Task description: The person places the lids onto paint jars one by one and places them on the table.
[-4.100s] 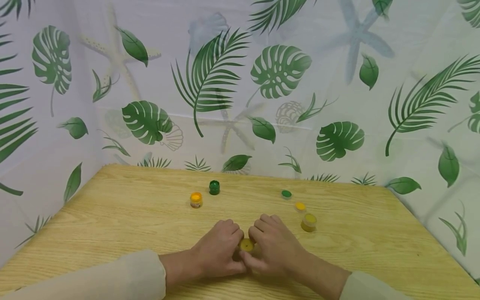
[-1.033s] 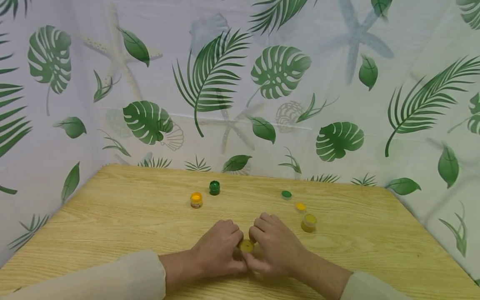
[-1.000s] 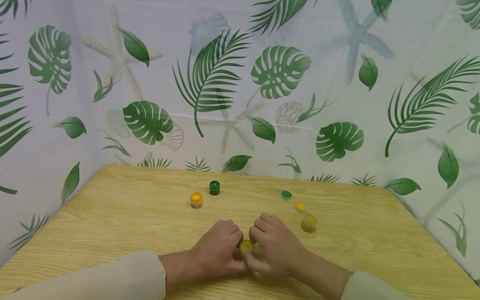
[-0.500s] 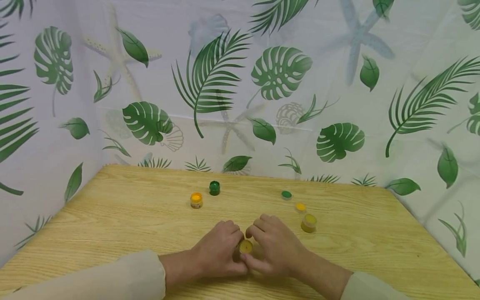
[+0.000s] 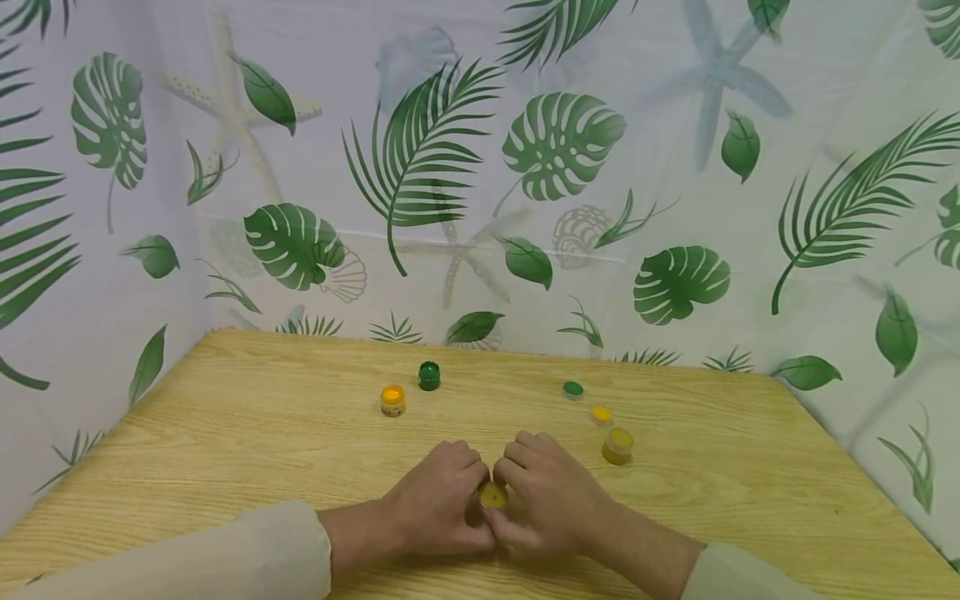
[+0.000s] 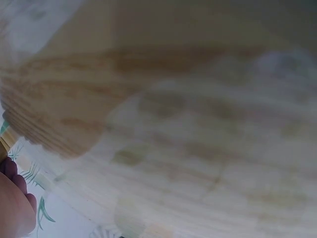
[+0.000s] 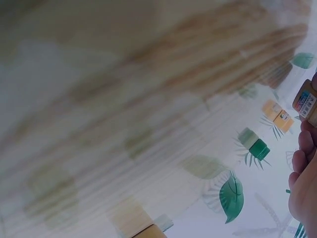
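Between both hands, low in the middle of the head view, is a small ochre paint jar (image 5: 493,495) with its round top facing up. My left hand (image 5: 438,500) grips it from the left, fingers curled at its side. From the right my right hand (image 5: 551,496) pinches it, index finger at the far edge and thumb at the near edge. In the right wrist view the jar (image 7: 304,101) shows a printed barcode label, with the right hand's fingers (image 7: 303,153) beside it. The left wrist view catches only part of the left hand (image 6: 17,203) at its edge.
An open orange-yellow paint jar (image 5: 392,400) and an open green one (image 5: 429,376) stand at the back left of the wooden table (image 5: 247,433). To the right lie a green lid (image 5: 573,389) and a yellow lid (image 5: 600,413). Nearer stands another ochre jar (image 5: 618,447).
Half a second ago the right index finger stood slightly off the jar; now it is back against it. The jar's top has tipped a little back and forth. The other jars and lids have stayed put.
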A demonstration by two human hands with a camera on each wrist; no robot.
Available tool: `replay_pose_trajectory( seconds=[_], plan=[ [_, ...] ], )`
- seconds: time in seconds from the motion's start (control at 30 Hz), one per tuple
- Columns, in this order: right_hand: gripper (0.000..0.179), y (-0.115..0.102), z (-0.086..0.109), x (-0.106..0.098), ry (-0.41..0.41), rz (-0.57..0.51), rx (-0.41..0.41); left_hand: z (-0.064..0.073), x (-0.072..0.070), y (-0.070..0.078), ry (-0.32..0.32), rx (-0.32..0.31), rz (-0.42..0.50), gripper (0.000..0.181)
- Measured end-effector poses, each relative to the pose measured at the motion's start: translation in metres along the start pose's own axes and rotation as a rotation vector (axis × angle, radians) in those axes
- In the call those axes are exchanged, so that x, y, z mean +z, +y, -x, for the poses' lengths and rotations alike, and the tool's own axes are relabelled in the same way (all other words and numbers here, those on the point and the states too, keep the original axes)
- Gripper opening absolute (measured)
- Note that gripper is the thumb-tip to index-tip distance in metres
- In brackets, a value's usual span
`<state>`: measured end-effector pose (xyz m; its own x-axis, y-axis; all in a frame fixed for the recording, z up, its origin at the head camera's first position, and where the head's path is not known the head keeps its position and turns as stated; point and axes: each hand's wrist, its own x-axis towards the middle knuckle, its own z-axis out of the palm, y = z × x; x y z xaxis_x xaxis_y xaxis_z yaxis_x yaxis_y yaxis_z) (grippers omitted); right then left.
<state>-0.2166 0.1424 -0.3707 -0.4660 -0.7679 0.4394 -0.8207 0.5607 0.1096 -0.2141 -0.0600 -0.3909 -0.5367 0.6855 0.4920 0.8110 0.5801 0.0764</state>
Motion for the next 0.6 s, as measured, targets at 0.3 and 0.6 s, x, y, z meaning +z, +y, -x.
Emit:
replay_pose_trajectory(
  seconds=[0.3, 0.6],
  plan=[
    [0.028, -0.0006, 0.0004, 0.0005, 0.008, 0.032, 0.003, -0.0002, -0.0005, 0.0013, -0.024, -0.003, -0.007, 0.032],
    [0.045, -0.0015, 0.0005, 0.0003, 0.004, 0.029, 0.017, -0.0003, -0.0012, 0.0022, -0.067, -0.01, 0.0, 0.032]
  ],
)
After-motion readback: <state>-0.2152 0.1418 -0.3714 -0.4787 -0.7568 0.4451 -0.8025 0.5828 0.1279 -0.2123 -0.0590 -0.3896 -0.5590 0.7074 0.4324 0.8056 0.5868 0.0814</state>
